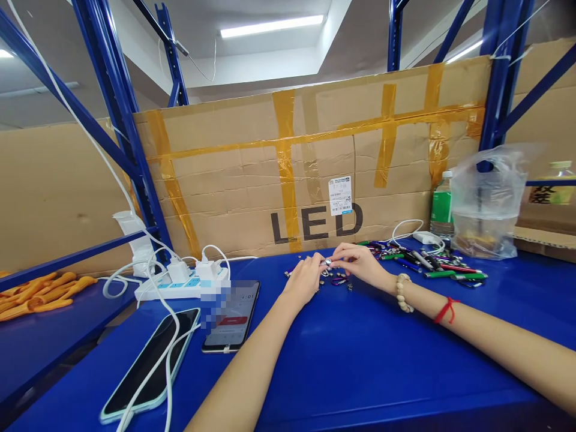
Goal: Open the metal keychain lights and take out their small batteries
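Both hands meet at the far middle of the blue table. My left hand (304, 278) is closed, its fingertips pinching a small silvery round piece (327, 262). From the other side, my right hand (360, 263) pinches the same piece between thumb and fingers. Its exact kind is too small to make out. Just below the fingertips lie a dark reddish-purple carabiner-like clip (339, 280) and several tiny metal bits. To the right of my right hand spreads a pile of slim coloured tubes (443, 274), green, red, blue, silver and black, perhaps pens or small torches.
Two phones, a black-screened one (150, 360) and a lit one (234, 321), lie left beside a white power strip (180, 291) with trailing cables. A cardboard sheet (234, 198) stands behind. At back right are a green-labelled bottle (441, 207) and a plastic bag (486, 210).
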Available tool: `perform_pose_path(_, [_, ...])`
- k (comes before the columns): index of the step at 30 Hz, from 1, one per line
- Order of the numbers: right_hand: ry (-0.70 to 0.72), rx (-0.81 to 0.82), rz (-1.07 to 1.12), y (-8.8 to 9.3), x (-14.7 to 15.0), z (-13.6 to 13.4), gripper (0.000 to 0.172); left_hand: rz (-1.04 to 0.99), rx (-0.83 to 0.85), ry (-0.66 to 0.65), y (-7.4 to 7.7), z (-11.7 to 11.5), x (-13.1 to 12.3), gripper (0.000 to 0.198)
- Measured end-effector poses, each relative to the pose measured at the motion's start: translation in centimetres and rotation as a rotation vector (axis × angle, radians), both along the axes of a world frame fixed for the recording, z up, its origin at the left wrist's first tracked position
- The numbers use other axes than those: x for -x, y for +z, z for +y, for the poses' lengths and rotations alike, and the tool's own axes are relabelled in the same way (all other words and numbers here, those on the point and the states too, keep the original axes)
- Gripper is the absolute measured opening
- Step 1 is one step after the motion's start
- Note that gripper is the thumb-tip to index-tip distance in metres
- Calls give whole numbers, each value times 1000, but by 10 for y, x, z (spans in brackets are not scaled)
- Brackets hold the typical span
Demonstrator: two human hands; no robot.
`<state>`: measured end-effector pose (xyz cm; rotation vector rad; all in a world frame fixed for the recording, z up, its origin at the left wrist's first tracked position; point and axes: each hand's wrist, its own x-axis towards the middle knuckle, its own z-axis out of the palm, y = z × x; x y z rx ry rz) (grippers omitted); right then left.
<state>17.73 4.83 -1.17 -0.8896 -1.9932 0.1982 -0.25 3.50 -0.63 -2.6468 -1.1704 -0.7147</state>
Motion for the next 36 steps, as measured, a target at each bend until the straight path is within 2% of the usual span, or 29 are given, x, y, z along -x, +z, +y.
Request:
perform_pose_path(7, [-88, -21, -55, 2, 8, -7, 32, 112, 3, 50, -2, 3, -1, 24])
perform_pose_path(11, [-143, 76, 41, 1, 8, -9, 33, 130, -33, 40, -4, 6, -4, 25])
perform_pose_path(17, [-81, 251, 146, -4, 6, -4, 34, 87, -25, 77, -3, 4, -3, 25])
perform_pose_path(21, [-47, 288, 205, -4, 7, -3, 33, 94, -32, 121, -1, 3, -2, 24])
perform_pose_path(28, [50, 385, 257, -7, 9, 1, 35, 50, 7, 74, -3, 8, -4, 22])
perform_pose_path(36, [60, 404, 316, -8, 7, 4, 37, -24, 34, 78, -5, 10, -2, 24])
